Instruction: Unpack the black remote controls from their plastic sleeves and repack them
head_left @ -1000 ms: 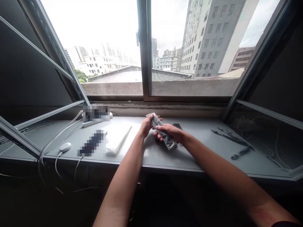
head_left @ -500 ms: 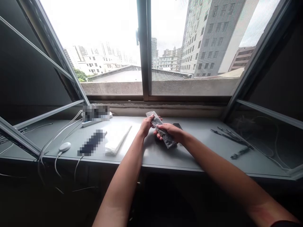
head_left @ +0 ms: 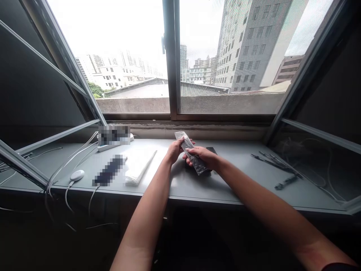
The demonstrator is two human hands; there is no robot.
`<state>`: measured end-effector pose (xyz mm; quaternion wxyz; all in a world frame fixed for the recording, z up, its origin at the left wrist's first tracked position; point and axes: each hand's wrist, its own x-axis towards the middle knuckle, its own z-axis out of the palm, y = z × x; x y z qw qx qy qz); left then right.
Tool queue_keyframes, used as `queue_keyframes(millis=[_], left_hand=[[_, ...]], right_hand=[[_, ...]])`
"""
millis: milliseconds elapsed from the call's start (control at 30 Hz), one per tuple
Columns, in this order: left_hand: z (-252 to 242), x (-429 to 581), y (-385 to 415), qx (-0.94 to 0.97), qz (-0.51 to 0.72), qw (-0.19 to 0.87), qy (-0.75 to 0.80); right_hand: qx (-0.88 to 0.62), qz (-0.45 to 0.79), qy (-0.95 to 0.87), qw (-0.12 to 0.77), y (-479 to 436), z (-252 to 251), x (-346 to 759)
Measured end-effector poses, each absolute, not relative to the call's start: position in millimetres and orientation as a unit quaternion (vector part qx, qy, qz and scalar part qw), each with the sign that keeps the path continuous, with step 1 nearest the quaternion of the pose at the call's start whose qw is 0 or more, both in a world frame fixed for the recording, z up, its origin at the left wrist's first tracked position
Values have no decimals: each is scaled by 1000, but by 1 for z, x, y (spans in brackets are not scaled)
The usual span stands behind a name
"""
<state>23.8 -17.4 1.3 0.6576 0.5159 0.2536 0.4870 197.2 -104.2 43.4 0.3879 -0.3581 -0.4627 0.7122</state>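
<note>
A long, narrow clear plastic sleeve with something dark and slim inside is held up over the table; what the item is cannot be made out. My left hand pinches its upper end, thumb on top. Lower down, my right hand grips the sleeve between thumb and fingers. The sleeve tilts, its top end toward the window and its lower end toward me on the right. Behind and beneath my right hand lies a dark object with a textured top, mostly hidden.
Left of my hands lies a stack of translucent plastic sleeves. Farther left are a blurred-out dark item, a white round device on a cable and a white power strip. Black cables lie right. Metal frame bars flank the table.
The lower end of the sleeve has shifted slightly up and left. Both hands keep their hold on it and have barely moved.
</note>
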Motion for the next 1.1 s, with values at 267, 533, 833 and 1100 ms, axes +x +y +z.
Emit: queue_keyframes(millis=[267,533,833,1100], left_hand=[[4,21,-19,511,498,651,260],[-3,25,-13,519,484,660,246],[1,23,-19,518,443,681,267],[-3,24,-13,515,459,681,245]], right_hand=[[-356,712,-470,381,-105,44,197],[-375,705,-472,373,-101,43,198],[-362,715,-456,387,-104,43,197],[-354,720,-459,383,-101,42,198]])
